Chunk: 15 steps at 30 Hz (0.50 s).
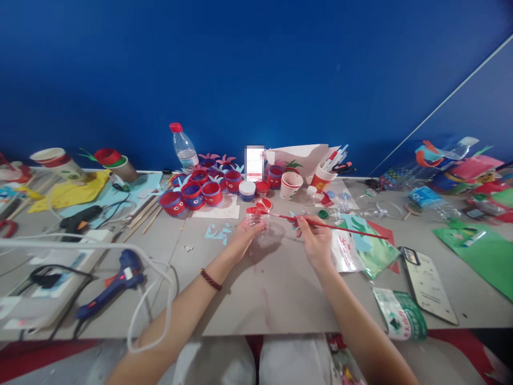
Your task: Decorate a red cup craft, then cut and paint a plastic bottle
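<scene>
My left hand [245, 236] is closed around a small clear plastic cup [260, 227] whose upper part is red. Between the fingers of my right hand [315, 238] is a long red paintbrush [340, 228], its tip touching the red top of the cup. Just behind the cup lie a red-coated lid [264, 204] and an open pot of red paint [262, 188]. Beside that pot stands a white-lidded jar [247, 190]. Several red and blue paper rings with eyes, such as one front ring [172, 203], are grouped to the left.
A blue glue gun [114, 283], a power strip [60, 278] and a looping white cable [170, 299] are at the left. A phone [428, 286], plastic packets [401, 315] and green paper [476, 256] lie right. Paper cups [291, 186] and a bottle [185, 149] stand behind.
</scene>
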### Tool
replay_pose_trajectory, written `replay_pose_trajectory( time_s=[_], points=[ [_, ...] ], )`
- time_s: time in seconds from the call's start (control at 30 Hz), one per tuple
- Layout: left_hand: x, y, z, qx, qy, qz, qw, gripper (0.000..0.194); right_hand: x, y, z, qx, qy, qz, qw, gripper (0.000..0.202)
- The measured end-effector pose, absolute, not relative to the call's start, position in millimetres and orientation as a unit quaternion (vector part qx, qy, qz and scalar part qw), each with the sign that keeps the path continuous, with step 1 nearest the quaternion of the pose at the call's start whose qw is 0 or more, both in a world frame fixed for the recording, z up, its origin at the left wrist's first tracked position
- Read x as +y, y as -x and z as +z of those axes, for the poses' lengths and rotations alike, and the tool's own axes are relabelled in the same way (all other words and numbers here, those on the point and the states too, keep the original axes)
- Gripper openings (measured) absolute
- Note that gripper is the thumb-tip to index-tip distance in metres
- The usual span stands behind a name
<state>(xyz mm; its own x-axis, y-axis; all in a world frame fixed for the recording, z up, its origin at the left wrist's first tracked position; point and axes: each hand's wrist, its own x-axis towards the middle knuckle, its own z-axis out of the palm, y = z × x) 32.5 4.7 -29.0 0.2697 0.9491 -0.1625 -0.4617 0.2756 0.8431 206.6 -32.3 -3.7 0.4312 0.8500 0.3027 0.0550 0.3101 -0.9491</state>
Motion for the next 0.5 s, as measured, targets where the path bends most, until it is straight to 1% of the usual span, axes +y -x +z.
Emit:
replay_pose_trajectory(
  time_s=[0.13, 0.33, 0.5],
  points=[
    [5.7, -32.0, -29.6, 0.343, -0.334, 0.495, 0.725, 0.030, -31.5, -208.0, -3.8, -0.441, 0.511, 0.290, 0.679, 0.033],
    [6.1, -29.9, -30.5, 0.339, -0.322, 0.493, 0.734, 0.034, -29.8, -210.7, -6.8, -0.432, 0.513, 0.289, 0.683, 0.031],
    [7.4, -28.1, -32.8, 0.331, -0.318, 0.493, 0.739, 0.032, -28.2, -213.6, -7.9, -0.402, 0.485, 0.315, 0.710, 0.030]
  ],
)
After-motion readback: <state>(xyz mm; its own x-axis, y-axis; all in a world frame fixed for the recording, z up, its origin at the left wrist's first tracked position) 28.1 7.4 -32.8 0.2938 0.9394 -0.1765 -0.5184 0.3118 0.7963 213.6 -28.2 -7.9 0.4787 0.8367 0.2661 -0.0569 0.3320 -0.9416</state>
